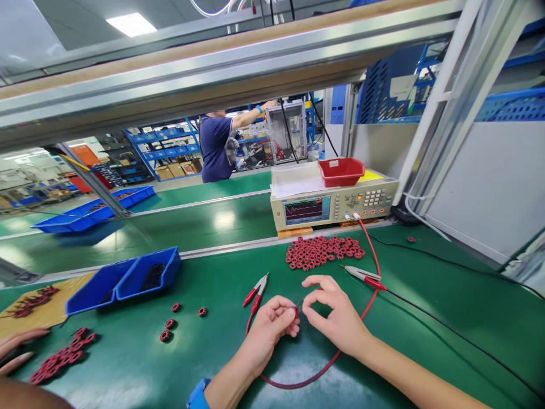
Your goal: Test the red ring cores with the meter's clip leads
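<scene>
Between the thumb and fingers of my left hand (272, 325) is a small red-wound ring coil (297, 312), mostly covered by the fingertips. Thin wire leads (300, 303) stick out of it to the right. My right hand (334, 315) is closed in a pinch at these leads, its thumb and forefinger curled close together. Left of my left hand lies a red-handled clip lead (256, 293). A second clip lead (363, 276) rests beyond my right hand. Behind both hands spreads a pile of red ring coils (321, 251).
A bench test meter (332, 201) carrying a red tray (342, 171) stands at the back. Its red cable (298, 386) loops around my hands. Blue bins (147, 276), loose coils (170, 324) and another person's hand (19, 349) are at left. A person (216, 147) stands beyond the bench.
</scene>
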Motion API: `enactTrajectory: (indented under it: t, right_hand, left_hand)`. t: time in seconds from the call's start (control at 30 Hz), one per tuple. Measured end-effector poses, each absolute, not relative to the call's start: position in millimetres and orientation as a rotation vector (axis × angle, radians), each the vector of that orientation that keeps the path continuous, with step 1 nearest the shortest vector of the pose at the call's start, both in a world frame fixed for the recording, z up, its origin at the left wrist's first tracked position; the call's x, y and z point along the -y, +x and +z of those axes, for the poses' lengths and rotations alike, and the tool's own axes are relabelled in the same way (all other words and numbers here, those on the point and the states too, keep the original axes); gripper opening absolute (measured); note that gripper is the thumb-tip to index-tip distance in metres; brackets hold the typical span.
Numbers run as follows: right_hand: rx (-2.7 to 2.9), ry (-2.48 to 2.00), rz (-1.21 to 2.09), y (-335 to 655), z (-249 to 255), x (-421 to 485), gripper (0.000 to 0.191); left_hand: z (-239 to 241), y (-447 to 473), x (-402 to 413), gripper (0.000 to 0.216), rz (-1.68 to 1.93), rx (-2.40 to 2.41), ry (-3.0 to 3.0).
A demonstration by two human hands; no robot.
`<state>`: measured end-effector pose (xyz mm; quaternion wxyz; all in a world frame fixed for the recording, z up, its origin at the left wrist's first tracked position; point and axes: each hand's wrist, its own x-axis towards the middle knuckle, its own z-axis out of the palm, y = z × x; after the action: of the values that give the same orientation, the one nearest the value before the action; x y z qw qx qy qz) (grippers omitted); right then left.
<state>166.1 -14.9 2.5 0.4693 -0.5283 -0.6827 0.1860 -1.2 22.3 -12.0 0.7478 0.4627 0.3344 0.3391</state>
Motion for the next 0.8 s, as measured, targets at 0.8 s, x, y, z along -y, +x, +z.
enactTrajectory:
  t: [0.8]
  right_hand:
    - [1.723,-1.226,0.495,167.0,5.7,15.5,0.008]
  left_hand:
    - [-8.2,-1.6,-20.6,0.031,0.737,-0.710,0.973]
